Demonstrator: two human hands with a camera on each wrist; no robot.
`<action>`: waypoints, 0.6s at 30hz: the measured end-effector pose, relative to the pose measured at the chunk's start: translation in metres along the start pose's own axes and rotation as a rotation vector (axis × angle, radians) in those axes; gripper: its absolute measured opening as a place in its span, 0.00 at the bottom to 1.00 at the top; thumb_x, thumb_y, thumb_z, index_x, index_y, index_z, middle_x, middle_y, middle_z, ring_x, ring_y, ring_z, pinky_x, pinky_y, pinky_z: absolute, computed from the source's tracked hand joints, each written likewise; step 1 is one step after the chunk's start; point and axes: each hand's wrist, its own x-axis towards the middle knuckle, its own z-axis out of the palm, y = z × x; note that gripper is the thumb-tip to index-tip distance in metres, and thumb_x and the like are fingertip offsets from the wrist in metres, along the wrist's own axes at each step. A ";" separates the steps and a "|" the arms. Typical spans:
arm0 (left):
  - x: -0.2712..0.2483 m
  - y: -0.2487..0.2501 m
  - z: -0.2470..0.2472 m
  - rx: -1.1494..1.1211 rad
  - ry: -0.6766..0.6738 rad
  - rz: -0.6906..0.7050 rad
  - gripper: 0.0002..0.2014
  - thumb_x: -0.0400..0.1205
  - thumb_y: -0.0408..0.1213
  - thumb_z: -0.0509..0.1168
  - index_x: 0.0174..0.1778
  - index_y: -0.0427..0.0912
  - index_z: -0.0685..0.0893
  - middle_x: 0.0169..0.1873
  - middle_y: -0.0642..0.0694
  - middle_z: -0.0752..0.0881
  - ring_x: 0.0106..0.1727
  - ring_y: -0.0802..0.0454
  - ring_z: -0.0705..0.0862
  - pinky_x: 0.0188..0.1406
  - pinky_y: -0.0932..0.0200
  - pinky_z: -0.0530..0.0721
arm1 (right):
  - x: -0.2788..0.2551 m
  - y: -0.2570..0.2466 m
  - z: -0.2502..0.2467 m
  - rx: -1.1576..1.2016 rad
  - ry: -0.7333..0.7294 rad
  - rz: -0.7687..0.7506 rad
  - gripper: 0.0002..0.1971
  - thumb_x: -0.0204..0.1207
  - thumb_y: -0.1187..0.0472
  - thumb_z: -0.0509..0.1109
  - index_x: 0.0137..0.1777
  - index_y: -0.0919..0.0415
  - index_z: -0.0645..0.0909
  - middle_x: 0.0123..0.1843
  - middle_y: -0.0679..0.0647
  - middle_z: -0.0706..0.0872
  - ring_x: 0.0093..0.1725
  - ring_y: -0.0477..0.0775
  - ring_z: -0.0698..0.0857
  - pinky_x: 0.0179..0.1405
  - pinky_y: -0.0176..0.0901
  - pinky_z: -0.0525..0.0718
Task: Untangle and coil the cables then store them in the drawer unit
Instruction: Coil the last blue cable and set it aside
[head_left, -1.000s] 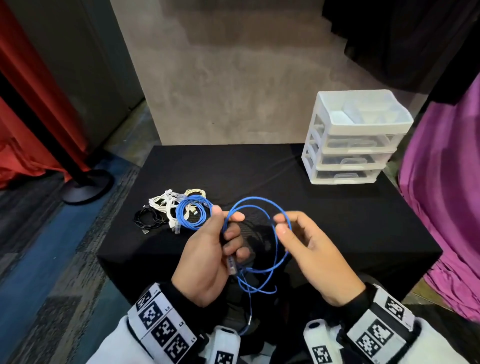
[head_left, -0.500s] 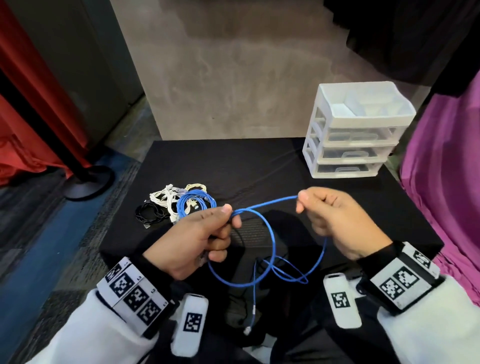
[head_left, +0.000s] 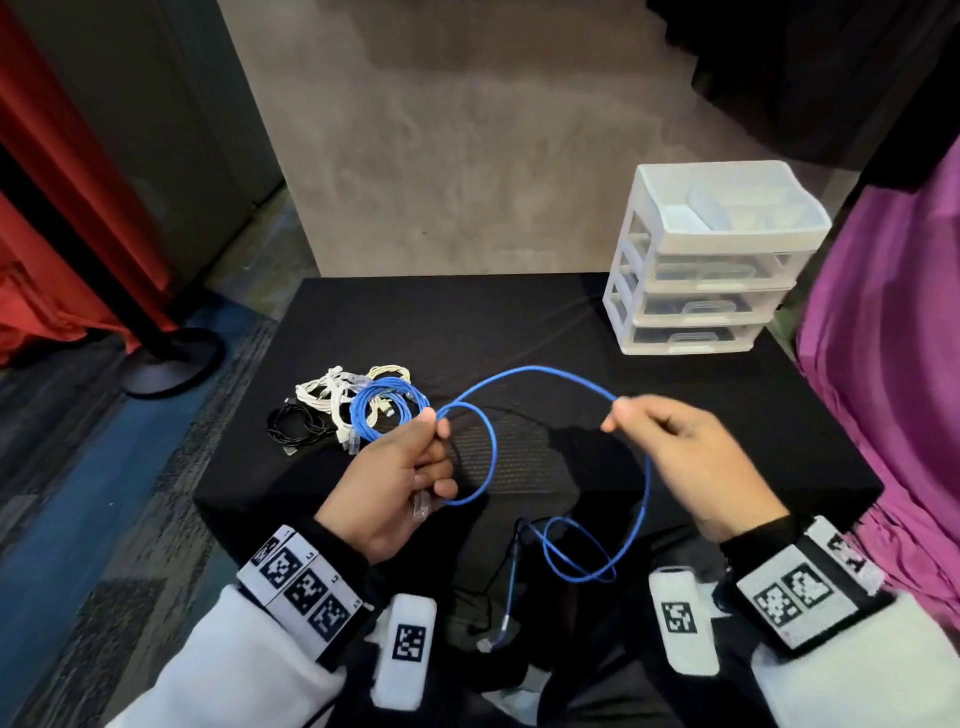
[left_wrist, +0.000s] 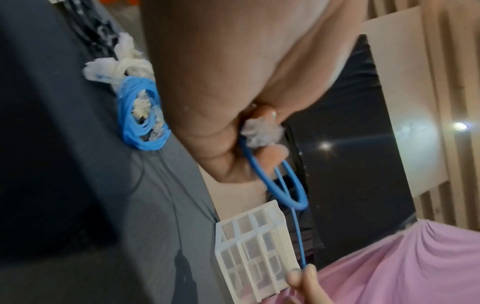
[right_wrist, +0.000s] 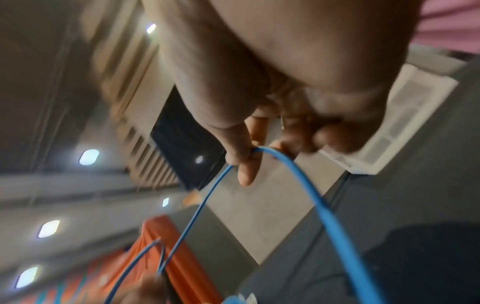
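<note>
Thin blue cable (head_left: 530, 371) arcs above bench (head_left: 519, 322) between hands. Left hand (head_left: 395, 483) grips small loop and clear plug; right hand (head_left: 680, 457) pinches cable. Slack hangs past near edge. Drawer unit (head_left: 711, 265) at far right corner.

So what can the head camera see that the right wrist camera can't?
Only the head view shows the pile of coiled cables on the black table, the left hand and the cable's end dangling below. Only the right wrist view shows ceiling lights. Both show the right hand pinching the blue cable and the white drawer unit.
</note>
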 end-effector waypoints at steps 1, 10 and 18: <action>0.002 -0.004 -0.001 -0.042 0.042 -0.007 0.14 0.92 0.47 0.57 0.44 0.44 0.78 0.26 0.54 0.63 0.20 0.61 0.63 0.27 0.64 0.74 | -0.004 0.003 0.004 -0.023 -0.043 0.015 0.12 0.87 0.56 0.72 0.44 0.58 0.92 0.40 0.54 0.90 0.39 0.47 0.84 0.46 0.42 0.81; -0.002 -0.037 0.018 0.002 0.127 -0.243 0.14 0.91 0.51 0.60 0.49 0.46 0.83 0.43 0.43 0.92 0.43 0.47 0.94 0.60 0.36 0.86 | -0.021 -0.009 0.047 0.652 -0.091 0.326 0.07 0.87 0.63 0.68 0.55 0.68 0.85 0.39 0.61 0.87 0.38 0.56 0.92 0.43 0.45 0.94; 0.004 -0.037 0.022 -0.274 0.168 -0.144 0.14 0.93 0.39 0.57 0.43 0.39 0.79 0.39 0.42 0.84 0.25 0.57 0.78 0.28 0.59 0.89 | -0.041 -0.002 0.045 0.480 -0.401 0.359 0.19 0.83 0.49 0.69 0.49 0.66 0.90 0.40 0.63 0.89 0.37 0.53 0.88 0.39 0.42 0.88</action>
